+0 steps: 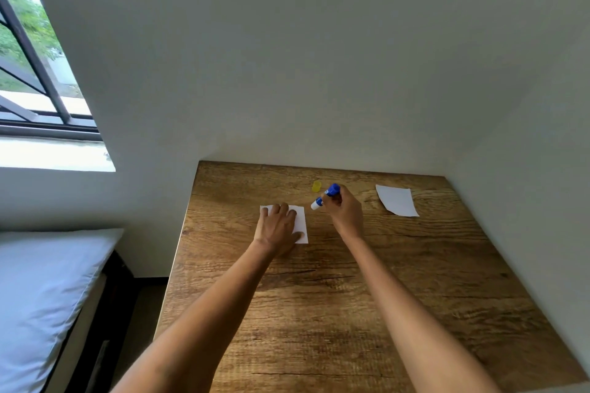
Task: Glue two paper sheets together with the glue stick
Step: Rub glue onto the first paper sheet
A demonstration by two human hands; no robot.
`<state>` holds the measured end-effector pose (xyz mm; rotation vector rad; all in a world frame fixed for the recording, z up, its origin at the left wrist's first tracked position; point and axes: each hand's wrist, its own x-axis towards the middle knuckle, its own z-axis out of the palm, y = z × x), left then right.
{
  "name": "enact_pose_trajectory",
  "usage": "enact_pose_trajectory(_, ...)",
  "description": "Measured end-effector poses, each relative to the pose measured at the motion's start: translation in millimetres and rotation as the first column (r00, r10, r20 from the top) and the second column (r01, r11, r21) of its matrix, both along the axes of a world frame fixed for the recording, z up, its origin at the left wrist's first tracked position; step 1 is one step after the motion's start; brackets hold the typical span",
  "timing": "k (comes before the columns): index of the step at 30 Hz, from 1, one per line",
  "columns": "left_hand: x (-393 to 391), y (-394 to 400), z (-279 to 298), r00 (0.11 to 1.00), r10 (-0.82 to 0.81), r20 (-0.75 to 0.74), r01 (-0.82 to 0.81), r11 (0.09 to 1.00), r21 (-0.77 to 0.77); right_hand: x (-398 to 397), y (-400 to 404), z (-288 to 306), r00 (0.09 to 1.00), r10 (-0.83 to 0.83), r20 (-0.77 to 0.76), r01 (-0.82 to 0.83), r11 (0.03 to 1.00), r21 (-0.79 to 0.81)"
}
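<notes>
A small white paper sheet [300, 223] lies on the wooden table [351, 297], and my left hand [277, 226] rests flat on it with fingers spread. My right hand [344, 214] grips a blue glue stick [325, 196] tilted down to the left, its white tip just past the sheet's upper right corner. The yellow cap [316, 186] stands on the table behind the stick. A second white sheet [397, 200] lies apart at the far right.
The table stands in a corner, with white walls behind and to the right. A bed with a white sheet [41, 297] is to the left, below a barred window [32, 73].
</notes>
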<state>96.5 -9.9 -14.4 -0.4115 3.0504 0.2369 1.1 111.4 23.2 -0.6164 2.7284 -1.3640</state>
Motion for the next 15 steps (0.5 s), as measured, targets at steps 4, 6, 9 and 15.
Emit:
enact_pose_trajectory(4, -1.6, -4.0, -4.6, 0.999, -0.018, -0.043, 0.017, 1.000, -0.021, -4.3, -9.1, -4.7, 0.998, 0.062, -0.015, -0.061, 0.997, 0.048)
enact_pose_trajectory(6, 0.3, -10.2, -5.0, 0.998, -0.055, -0.034, 0.054, 0.998, -0.026, -5.6, -14.2, -6.1, 0.996, 0.090, -0.025, -0.088, 0.994, 0.062)
enact_pose_trajectory(9, 2.4, -17.0, -3.8, 0.996, -0.085, -0.023, 0.085, 0.996, 0.003, -8.2, -20.2, -8.2, 0.991, 0.126, -0.038, -0.123, 0.989, 0.082)
enact_pose_trajectory(15, 3.3, -20.4, -0.3, 0.995, -0.095, -0.022, 0.096, 0.995, 0.037, -11.7, -30.3, -8.6, 0.984, 0.176, -0.038, -0.167, 0.971, 0.173)
